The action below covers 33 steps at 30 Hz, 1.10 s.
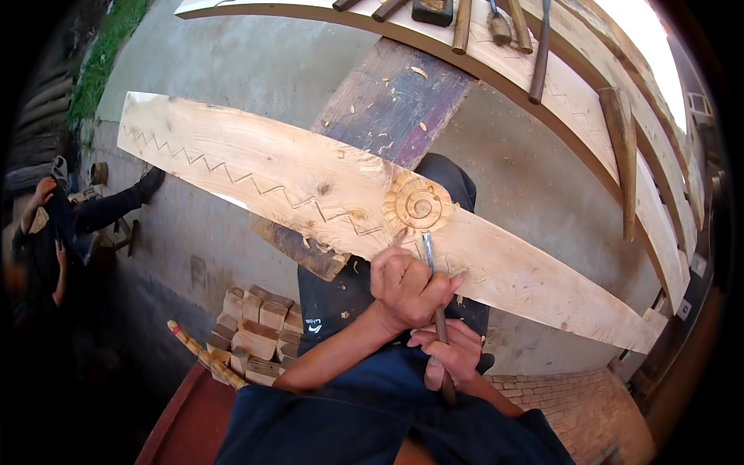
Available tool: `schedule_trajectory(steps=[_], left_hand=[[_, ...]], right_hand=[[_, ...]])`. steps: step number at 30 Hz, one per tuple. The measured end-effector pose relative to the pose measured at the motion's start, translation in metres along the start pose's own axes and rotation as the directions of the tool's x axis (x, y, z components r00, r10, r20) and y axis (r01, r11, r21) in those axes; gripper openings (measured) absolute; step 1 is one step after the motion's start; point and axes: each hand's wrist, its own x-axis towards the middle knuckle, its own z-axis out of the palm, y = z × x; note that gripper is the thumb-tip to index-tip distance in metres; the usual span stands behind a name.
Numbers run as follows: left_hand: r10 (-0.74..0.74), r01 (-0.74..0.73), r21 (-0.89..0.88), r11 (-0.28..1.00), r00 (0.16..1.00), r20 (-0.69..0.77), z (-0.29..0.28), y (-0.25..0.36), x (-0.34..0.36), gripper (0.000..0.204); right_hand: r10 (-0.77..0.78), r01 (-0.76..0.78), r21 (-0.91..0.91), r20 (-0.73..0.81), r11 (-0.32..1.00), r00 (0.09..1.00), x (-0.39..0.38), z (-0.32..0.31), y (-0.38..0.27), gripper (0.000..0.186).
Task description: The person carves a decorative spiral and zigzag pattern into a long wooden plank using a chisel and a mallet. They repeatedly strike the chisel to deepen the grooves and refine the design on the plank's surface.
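Note:
A long pale wooden board (256, 159) lies across my lap and a bench. Its face bears a carved round spiral rosette (418, 203) and a zigzag line cut along its left part. My left hand (411, 288) is closed round the lower blade and shank of a wood carving chisel (428, 249), resting on the board just below the rosette. Lower down, my right hand (451, 350) grips the chisel's wooden handle near my body. The chisel's metal tip is at the rosette's lower edge; whether it bites into the wood I cannot tell.
A worn bench (387, 93) with shavings extends behind the board. Several chisels and a wooden mallet (620, 155) lie on other curved boards (496, 66) at the upper right. Stacked wood blocks (256, 333) stand lower left. Another person (58, 225) sits at the far left.

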Motion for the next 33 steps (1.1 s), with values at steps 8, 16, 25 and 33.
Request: schedule_trajectory(steps=[8, 16, 25, 33], left_hand=[[0.019, -0.019, -0.006, 1.0, 1.0, -0.02, -0.002, -0.004, 0.007, 0.029], [0.022, -0.022, -0.105, 0.994, 1.0, 0.002, -0.012, -0.006, -0.003, 0.033], [0.022, -0.022, -0.027, 0.999, 1.0, 0.022, -0.025, -0.01, 0.011, 0.038], [0.12, -0.098, -0.22, 0.971, 0.989, 0.089, -0.046, -0.017, 0.007, 0.035]], right_hand=[[-0.018, 0.02, -0.072, 0.026, 0.997, 0.999, 0.008, -0.001, -0.003, 0.023], [-0.04, 0.066, -0.219, 0.118, 0.973, 0.992, 0.007, -0.015, -0.015, 0.035], [-0.041, -0.007, -0.231, -0.199, 0.973, 0.979, -0.006, -0.021, -0.014, 0.033], [-0.021, 0.016, -0.239, -0.018, 0.971, 1.0, -0.004, -0.02, -0.016, 0.034]])
